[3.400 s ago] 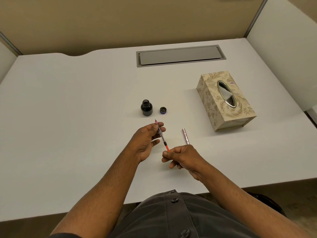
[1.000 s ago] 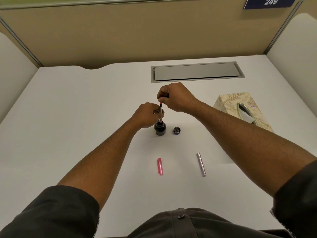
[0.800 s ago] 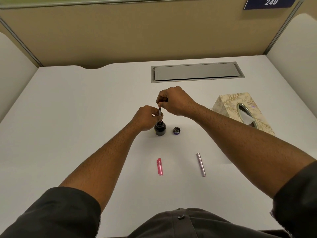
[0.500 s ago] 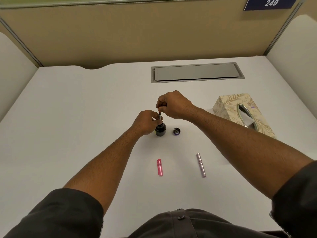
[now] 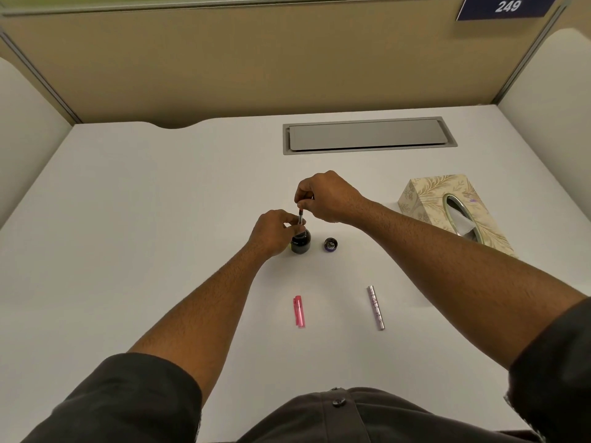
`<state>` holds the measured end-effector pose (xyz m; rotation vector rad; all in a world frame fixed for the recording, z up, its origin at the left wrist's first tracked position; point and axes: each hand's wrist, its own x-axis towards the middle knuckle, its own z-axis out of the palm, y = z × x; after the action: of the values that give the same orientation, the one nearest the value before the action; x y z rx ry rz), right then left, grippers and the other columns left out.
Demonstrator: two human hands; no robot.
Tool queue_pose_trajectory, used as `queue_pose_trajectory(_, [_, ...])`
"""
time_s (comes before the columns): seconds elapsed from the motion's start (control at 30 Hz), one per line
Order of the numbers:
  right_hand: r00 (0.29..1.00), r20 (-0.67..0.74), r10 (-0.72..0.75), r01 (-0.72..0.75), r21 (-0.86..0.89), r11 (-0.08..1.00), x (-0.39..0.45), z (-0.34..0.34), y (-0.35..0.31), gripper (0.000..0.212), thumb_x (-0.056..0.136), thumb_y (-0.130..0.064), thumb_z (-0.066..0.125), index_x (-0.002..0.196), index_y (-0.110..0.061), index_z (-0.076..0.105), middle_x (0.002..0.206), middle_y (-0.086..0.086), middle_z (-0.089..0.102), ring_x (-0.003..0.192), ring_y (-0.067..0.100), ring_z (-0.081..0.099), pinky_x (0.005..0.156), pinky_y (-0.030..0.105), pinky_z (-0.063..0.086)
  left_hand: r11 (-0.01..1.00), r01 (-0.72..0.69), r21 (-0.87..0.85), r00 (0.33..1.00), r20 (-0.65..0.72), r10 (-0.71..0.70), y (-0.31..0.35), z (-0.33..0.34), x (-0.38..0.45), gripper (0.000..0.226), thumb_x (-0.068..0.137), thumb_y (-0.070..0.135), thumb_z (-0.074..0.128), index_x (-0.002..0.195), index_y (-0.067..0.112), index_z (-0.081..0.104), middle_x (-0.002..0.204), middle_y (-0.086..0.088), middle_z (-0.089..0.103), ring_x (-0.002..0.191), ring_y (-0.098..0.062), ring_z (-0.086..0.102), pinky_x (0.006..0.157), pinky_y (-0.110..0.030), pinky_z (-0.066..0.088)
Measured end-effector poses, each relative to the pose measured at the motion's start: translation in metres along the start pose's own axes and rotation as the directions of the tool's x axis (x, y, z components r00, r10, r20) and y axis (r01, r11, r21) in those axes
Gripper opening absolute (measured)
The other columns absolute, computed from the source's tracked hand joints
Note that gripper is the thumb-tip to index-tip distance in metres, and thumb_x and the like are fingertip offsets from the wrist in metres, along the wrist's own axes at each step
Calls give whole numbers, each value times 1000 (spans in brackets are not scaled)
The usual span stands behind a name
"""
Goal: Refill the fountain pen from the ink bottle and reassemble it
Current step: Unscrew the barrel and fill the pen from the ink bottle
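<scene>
A small dark ink bottle (image 5: 301,245) stands open mid-table. The pen's inner part with converter (image 5: 300,218) stands upright in the bottle's mouth, its nib end hidden inside. My left hand (image 5: 275,234) grips the lower part of the pen at the bottle's neck. My right hand (image 5: 323,196) pinches the converter's top end from above. The bottle cap (image 5: 330,244) lies just right of the bottle. A pink pen barrel (image 5: 298,311) and a silver-pink pen cap (image 5: 375,307) lie nearer to me on the white table (image 5: 134,238).
A patterned tissue box (image 5: 447,209) stands at the right. A grey cable hatch (image 5: 367,134) is set in the table's far side. Beige partition walls close off the back and both sides.
The pen's inner part went from being held in the air near me into the ink bottle. Over the last second my right hand has sunk slightly towards the bottle.
</scene>
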<state>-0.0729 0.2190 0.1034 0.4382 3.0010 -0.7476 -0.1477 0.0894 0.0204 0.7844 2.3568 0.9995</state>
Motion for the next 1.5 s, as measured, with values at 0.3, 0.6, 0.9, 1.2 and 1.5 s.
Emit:
queue_pose_trajectory(0.3, [1000,-14,9,-9,1,1000,9,5,-2,26,99,-26,50,107,-9,68,100,6,72,78,14,57,65,26,42,993,22,-117,1000,-13,-23,-7,6,0,19,86,27,69,103,22,74,109,1,69,83,-8,52,76,-24,36])
queue_pose_trajectory(0.6, [998,32,-49,55,-266,963,19,0,-5,29,99,-42,45,82,-18,49,66,-6,46,61,10,45,52,26,31,982,61,-178,998,-3,-62,-8,7,0,19,85,29,69,103,22,74,110,4,68,93,-11,54,79,-23,37])
queue_pose_trajectory(0.9, [996,84,-29,61,-406,912,30,-3,-9,31,100,-41,40,85,-16,50,74,-2,48,75,19,52,64,35,41,983,78,-169,997,-3,-79,-2,5,-2,19,86,27,69,102,20,74,111,0,68,98,-15,58,78,-25,39])
queue_pose_trajectory(1.2, [992,123,-9,60,-419,906,31,-5,-12,29,100,-33,46,100,-7,59,84,3,54,78,19,52,63,33,37,980,100,-170,994,-22,-105,0,8,-3,20,86,27,69,104,20,74,113,-2,68,102,-17,56,80,-27,39])
queue_pose_trajectory(1.5, [987,161,6,66,-436,898,35,-6,-7,33,101,-33,39,110,-6,57,90,6,55,80,20,51,65,34,40,984,100,-151,994,-32,-106,1,9,-3,21,87,26,68,106,18,73,115,-3,67,108,-20,57,85,-29,41])
